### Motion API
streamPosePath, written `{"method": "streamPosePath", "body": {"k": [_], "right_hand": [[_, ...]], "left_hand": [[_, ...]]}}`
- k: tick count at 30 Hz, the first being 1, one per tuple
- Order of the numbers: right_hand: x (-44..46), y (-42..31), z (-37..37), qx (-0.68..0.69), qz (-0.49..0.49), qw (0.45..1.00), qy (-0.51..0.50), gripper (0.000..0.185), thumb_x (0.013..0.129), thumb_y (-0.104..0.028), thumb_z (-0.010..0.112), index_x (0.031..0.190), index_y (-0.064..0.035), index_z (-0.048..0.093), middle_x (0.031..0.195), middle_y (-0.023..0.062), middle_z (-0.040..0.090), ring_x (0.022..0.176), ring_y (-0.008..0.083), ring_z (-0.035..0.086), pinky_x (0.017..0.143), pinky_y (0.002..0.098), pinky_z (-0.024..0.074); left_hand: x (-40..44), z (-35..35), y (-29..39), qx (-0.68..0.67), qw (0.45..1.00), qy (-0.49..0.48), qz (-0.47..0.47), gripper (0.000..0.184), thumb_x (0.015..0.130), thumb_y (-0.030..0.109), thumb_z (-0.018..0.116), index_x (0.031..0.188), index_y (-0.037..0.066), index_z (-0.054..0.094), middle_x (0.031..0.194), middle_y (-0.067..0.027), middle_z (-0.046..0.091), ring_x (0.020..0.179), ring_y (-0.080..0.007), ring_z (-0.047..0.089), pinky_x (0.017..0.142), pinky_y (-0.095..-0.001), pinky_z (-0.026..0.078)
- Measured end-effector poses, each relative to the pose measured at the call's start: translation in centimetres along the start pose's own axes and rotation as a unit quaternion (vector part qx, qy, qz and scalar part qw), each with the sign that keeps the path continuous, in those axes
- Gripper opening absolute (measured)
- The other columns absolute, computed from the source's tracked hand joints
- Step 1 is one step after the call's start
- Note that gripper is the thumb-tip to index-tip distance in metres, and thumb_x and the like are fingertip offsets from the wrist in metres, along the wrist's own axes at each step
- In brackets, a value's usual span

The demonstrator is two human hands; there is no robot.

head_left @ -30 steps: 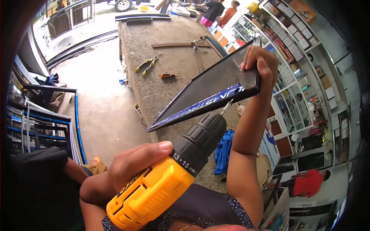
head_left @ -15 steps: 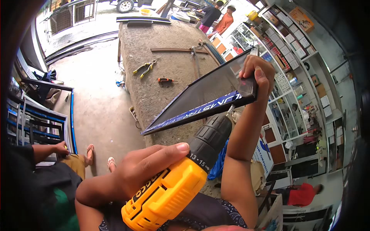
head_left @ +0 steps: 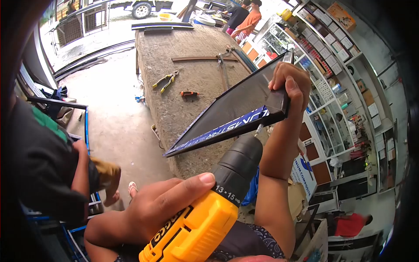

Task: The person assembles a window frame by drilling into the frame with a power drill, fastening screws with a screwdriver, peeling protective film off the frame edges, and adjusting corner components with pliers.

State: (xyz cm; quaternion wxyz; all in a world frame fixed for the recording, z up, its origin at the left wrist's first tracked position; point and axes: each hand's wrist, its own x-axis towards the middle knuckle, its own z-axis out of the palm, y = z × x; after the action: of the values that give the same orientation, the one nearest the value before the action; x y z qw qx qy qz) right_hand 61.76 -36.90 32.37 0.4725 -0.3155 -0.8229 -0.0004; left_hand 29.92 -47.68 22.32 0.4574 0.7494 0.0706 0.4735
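My left hand [head_left: 152, 203] is closed on a yellow and black cordless drill [head_left: 205, 218], one finger lying along its body toward the chuck. A drill bit [head_left: 259, 130] points up at the underside of a dark frame [head_left: 227, 135] near its right corner; whether it touches I cannot tell. My right hand [head_left: 292, 85] grips that corner, fingers wrapped round the edge. The frame carries dark mesh [head_left: 235, 98] and a blue printed film strip [head_left: 222, 125], and is held tilted over the workbench [head_left: 157, 52].
Pliers [head_left: 166, 81], an orange-handled screwdriver [head_left: 190, 94] and a brown bar [head_left: 196, 59] lie on the bench. A person in a dark shirt [head_left: 48, 161] stands close on the left. Shelves [head_left: 323, 105] line the right side; other people are farther off.
The person on the left has shifted upward in view and turned. The drill and frame stay in nearly the same position, with the view moved slightly.
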Motion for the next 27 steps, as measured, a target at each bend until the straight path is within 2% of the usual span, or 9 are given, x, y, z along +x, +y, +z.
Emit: {"method": "streamPosePath", "body": {"k": [3,19,23,25,27], "right_hand": [[0.0,-0.1,0.1,-0.012,0.008,1.000,0.003,0.038,0.076,-0.034,0.045,0.056,-0.0024,0.042,0.051,0.0087,0.042,0.044,0.0204,0.043,0.044,0.0332,0.0293],[0.5,-0.1,0.5,-0.009,0.008,1.000,0.000,0.042,0.079,-0.037,0.045,0.056,-0.0023,0.042,0.052,0.0084,0.041,0.046,0.0212,0.044,0.046,0.0326,0.0302],[0.6,-0.2,0.6,-0.010,0.015,1.000,0.002,0.040,0.079,-0.036,0.045,0.057,-0.0027,0.042,0.052,0.0082,0.041,0.047,0.0212,0.043,0.047,0.0329,0.0298],[0.5,-0.1,0.6,-0.015,0.009,1.000,0.004,0.038,0.078,-0.035,0.045,0.057,-0.0028,0.042,0.052,0.0081,0.042,0.047,0.0215,0.043,0.047,0.0335,0.0295],[0.5,0.0,0.5,-0.016,0.009,1.000,0.004,0.037,0.077,-0.034,0.045,0.057,-0.0029,0.043,0.053,0.0081,0.042,0.047,0.0217,0.042,0.048,0.0340,0.0293]], "left_hand": [[-0.3,0.1,0.1,-0.011,1.000,-0.007,-0.026,0.070,0.079,0.008,0.076,0.140,-0.005,0.043,0.084,-0.0155,0.063,0.067,-0.0257,0.065,0.058,-0.0324,0.050],[0.2,0.0,2.0,0.009,0.992,-0.018,-0.123,0.047,0.091,0.019,0.063,0.131,0.000,0.047,0.101,-0.0209,0.069,0.084,-0.0230,0.071,0.076,-0.0323,0.058],[0.7,-1.0,2.0,-0.001,0.994,-0.060,-0.093,0.078,0.079,-0.003,0.077,0.142,0.004,0.033,0.101,-0.0245,0.067,0.087,-0.0248,0.071,0.074,-0.0334,0.058],[0.3,-0.4,0.9,0.009,0.998,-0.020,-0.052,0.073,0.078,0.006,0.078,0.140,-0.001,0.040,0.088,-0.0181,0.065,0.073,-0.0249,0.068,0.063,-0.0321,0.053],[0.3,0.0,0.5,0.027,0.999,0.010,-0.018,0.071,0.078,0.011,0.078,0.140,-0.004,0.044,0.081,-0.0148,0.064,0.066,-0.0251,0.066,0.057,-0.0317,0.051]]}}
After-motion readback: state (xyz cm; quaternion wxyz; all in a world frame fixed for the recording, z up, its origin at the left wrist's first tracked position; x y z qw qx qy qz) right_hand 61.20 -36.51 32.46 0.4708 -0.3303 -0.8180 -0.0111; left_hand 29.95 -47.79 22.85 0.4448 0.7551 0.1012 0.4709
